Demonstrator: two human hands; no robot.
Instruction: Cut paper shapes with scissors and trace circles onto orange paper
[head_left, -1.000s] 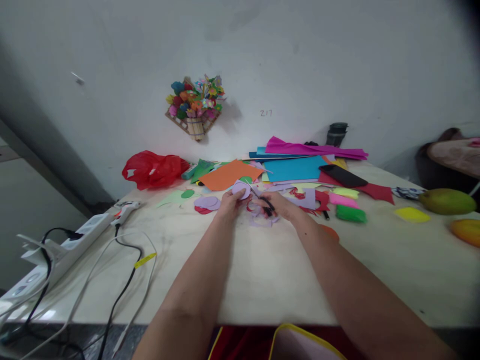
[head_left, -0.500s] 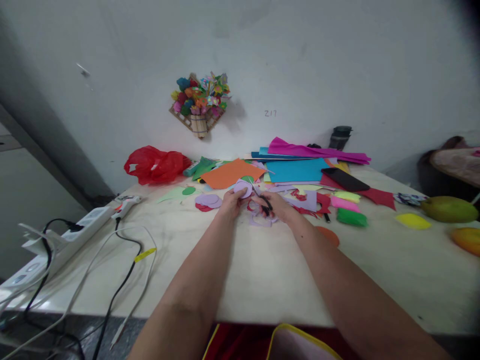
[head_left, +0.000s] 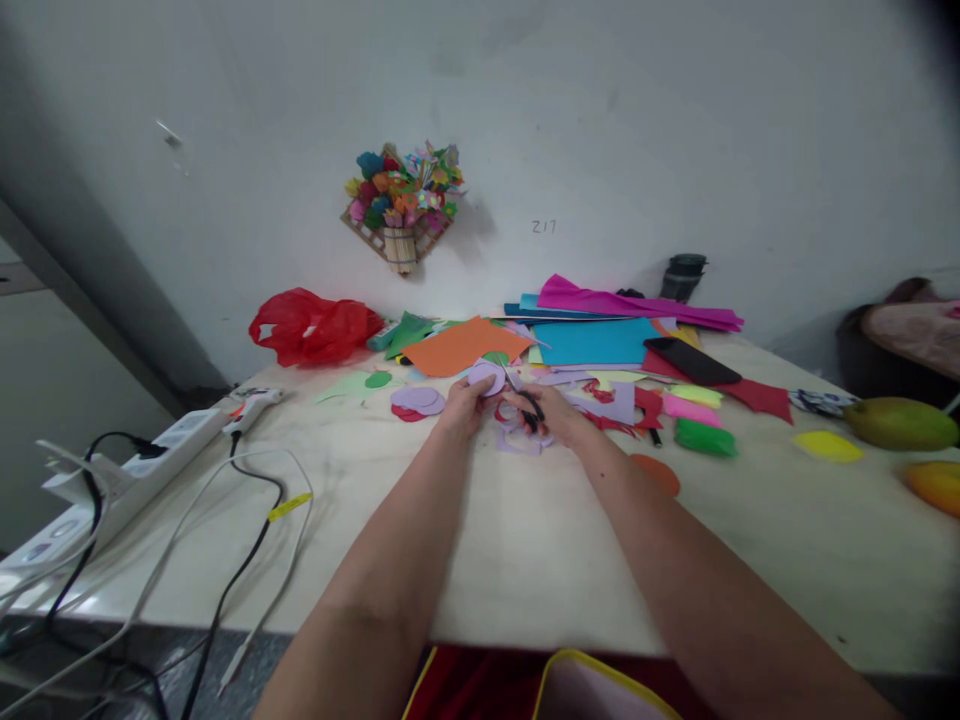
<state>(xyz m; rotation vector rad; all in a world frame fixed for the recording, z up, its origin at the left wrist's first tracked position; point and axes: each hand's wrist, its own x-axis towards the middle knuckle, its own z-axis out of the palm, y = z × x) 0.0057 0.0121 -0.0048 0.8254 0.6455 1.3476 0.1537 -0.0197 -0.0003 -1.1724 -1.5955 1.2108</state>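
Between the fingers of my left hand (head_left: 466,402) is a lilac paper circle (head_left: 486,377), held up above the table. My right hand (head_left: 553,407) grips black-handled scissors (head_left: 532,405), whose blades point up and left at the circle's right edge. Lilac paper scraps (head_left: 520,440) lie under my right hand. To the left of my left hand, more lilac circles (head_left: 421,401) overlap some red paper pieces (head_left: 407,415). An orange paper sheet (head_left: 469,347) lies just beyond both hands.
Blue sheets (head_left: 589,343), a black phone (head_left: 691,361) and a green packet (head_left: 705,438) lie to the right, with mangoes (head_left: 900,423) farther right. A red plastic bag (head_left: 313,328) sits at the back left. Cables and a white power strip (head_left: 142,480) run along the left side.
The view has shifted very slightly. Both hands keep almost the same position, with the circle and the scissors still in them.
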